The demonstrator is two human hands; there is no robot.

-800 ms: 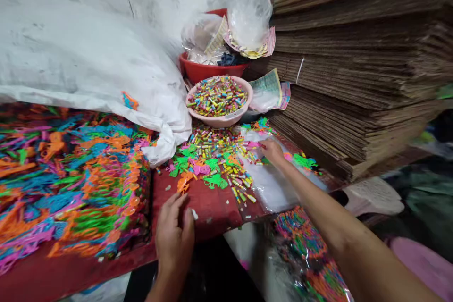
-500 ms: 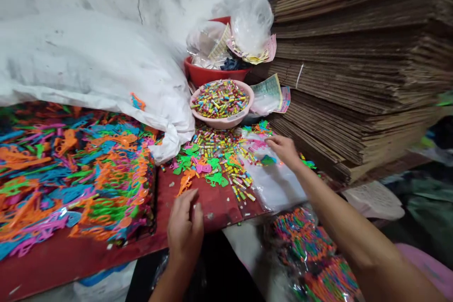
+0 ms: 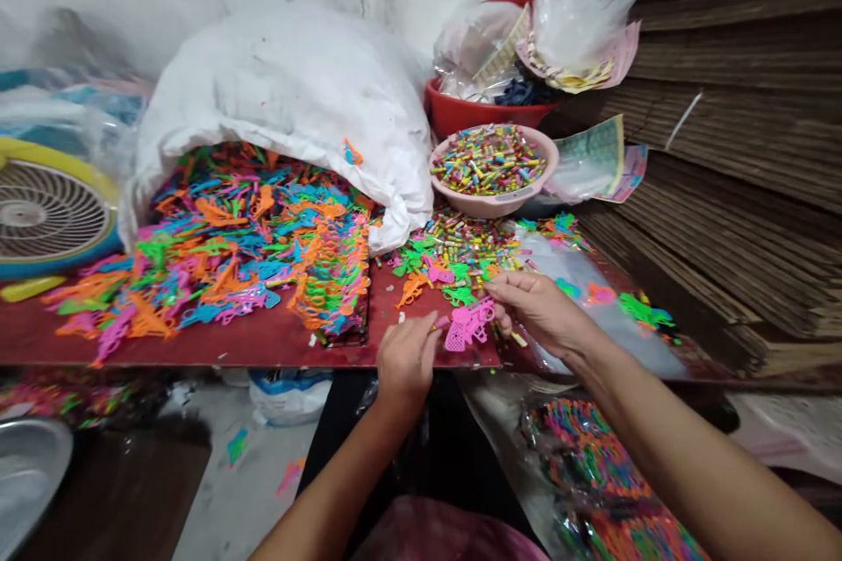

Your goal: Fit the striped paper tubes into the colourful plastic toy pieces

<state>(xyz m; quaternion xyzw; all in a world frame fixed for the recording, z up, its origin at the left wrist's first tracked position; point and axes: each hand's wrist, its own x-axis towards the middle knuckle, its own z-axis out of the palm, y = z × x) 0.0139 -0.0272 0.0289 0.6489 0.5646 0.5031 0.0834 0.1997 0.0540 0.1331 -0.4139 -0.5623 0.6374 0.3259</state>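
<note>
One flat, lacy pink plastic toy gun (image 3: 468,326) is held over the front edge of the glossy red board (image 3: 263,342), gripped by the closed fingers of the right hand (image 3: 545,316). A small roll (image 3: 439,323) is pinched narrowly in the left hand (image 3: 406,358) at the toy's muzzle. Two round bowls are seen behind: a pink bowl (image 3: 493,205) heaped with striped rolls and a red bowl (image 3: 460,116) stuffed with crinkled bags.

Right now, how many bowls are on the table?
2: the pink bowl of coloured pieces beside the white sack, the red bowl right behind it. Others may be hidden.
</note>
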